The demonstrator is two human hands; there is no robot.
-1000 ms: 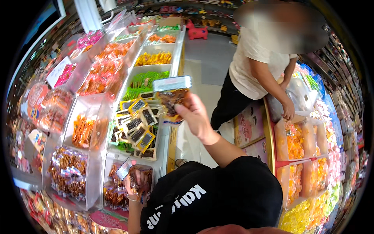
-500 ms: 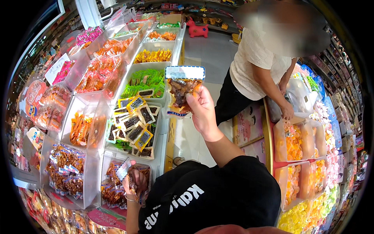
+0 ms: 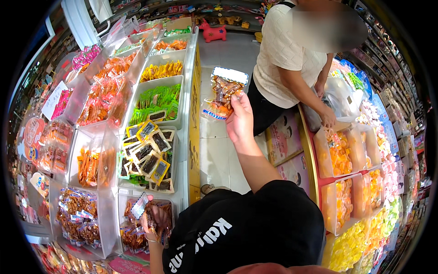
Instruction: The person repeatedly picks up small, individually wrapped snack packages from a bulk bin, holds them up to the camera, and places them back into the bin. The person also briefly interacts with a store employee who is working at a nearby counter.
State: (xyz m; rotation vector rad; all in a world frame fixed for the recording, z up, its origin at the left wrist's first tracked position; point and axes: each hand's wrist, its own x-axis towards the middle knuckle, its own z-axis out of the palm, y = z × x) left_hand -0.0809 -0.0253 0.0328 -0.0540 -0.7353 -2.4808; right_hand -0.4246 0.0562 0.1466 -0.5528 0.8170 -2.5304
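Observation:
My right hand [image 3: 241, 121] is raised over the aisle, its thumb and fingers pinching a clear snack packet [image 3: 222, 93]. Brown pieces show through the plastic, and the packet has a white top band and a blue-edged lower end. Low on the left, my left hand [image 3: 156, 221] is closed on a second packet [image 3: 139, 207], whose pale, blue-edged end sticks up past the fingers; the rest is mostly covered by the hand. Directly below it is a clear bin [image 3: 122, 201] of similar brown snack packets [image 3: 133, 237].
Behind that bin, another holds a heap of yellow and white packets with dark contents [image 3: 148, 153]. Green packets [image 3: 157, 98] lie beyond. A person in a cream top [image 3: 280, 64] stands across the aisle, reaching into a display of orange sweets [image 3: 340, 153]. A red toy animal [image 3: 213, 33] stands on the floor.
The packet in my right hand has tilted and moved farther over the aisle, away from the bins. My left hand keeps its packet above the same bin. The view has shifted slightly.

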